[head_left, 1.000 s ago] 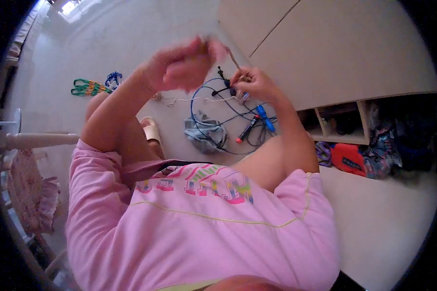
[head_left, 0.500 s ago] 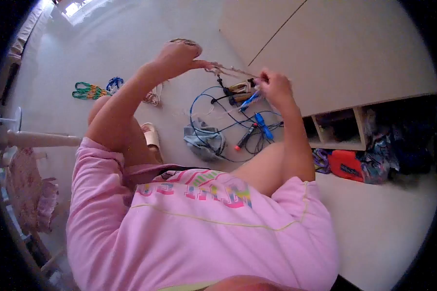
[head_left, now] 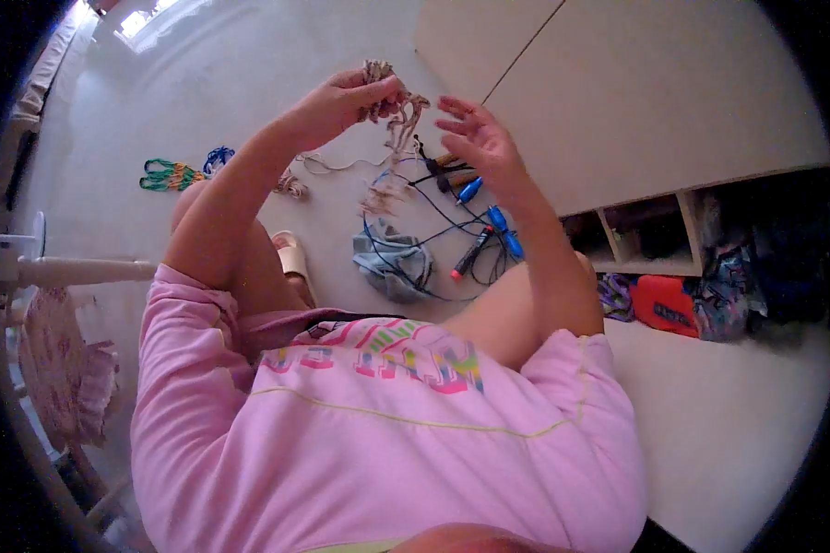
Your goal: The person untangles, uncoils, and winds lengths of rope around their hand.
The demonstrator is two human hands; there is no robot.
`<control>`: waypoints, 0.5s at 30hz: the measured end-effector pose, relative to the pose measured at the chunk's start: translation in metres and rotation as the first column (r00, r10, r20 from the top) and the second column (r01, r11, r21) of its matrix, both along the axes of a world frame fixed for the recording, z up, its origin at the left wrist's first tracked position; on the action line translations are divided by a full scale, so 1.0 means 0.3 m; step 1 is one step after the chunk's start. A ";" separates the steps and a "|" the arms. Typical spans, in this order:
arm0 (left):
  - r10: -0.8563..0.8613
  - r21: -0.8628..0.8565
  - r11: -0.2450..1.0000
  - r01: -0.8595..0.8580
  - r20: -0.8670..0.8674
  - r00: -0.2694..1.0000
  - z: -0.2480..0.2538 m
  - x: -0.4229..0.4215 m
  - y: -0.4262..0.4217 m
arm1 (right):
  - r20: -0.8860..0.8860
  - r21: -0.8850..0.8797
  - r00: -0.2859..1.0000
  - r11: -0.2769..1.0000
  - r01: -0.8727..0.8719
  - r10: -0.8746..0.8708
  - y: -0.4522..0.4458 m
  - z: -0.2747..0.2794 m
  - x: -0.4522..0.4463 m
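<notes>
My left hand (head_left: 352, 100) is closed around a bundle of beige rope (head_left: 376, 72). From it a loose, twisted tail hangs down, its lower end blurred by motion. My right hand (head_left: 481, 136) is just to the right of the rope, fingers spread, with nothing in it. On the floor below lie dark cords with blue handles (head_left: 504, 232), and a black handle with a red end (head_left: 473, 252). Beside these cords is a crumpled grey cloth (head_left: 392, 263). A thin pale cord (head_left: 341, 168) runs across the floor below my left hand.
To the left lie a green and yellow knotted rope (head_left: 171, 176), a blue cord bundle (head_left: 219, 159) and a beige cord bundle (head_left: 291, 186). A pale cabinet (head_left: 655, 92) with open cubbies (head_left: 690, 235) stands at right, near a red item (head_left: 664, 304). White furniture (head_left: 88, 269) is at left.
My right hand has let go of the rope stretched between both hands and opened. The rope now hangs from my left hand, which has turned.
</notes>
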State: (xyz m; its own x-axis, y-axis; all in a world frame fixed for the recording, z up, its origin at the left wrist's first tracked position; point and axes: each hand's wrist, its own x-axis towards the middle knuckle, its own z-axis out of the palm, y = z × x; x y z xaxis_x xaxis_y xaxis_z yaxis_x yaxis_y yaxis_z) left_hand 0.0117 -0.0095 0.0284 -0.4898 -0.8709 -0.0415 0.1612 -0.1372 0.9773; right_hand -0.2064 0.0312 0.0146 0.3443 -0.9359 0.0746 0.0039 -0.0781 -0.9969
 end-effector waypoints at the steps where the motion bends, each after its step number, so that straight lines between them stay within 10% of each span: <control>1: 0.010 0.043 0.999 -0.010 0.000 1.000 -0.001 -0.021 0.007 | 0.121 0.027 0.993 1.000 -0.007 0.004 0.005 -0.006 0.021; 15: -0.017 0.196 0.980 0.031 -0.072 0.997 -0.043 -0.108 0.022 | 0.101 -0.004 0.988 0.993 0.117 -0.116 -0.013 -0.021 0.036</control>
State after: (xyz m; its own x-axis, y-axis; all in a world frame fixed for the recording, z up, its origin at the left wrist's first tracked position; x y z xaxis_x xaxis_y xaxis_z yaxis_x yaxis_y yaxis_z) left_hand -0.0208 -0.0028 0.0155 -0.5181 -0.8369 -0.1766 0.2218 -0.3308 0.9173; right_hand -0.1957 0.0274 0.0084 0.2233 -0.9682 0.1128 0.0941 -0.0938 -0.9911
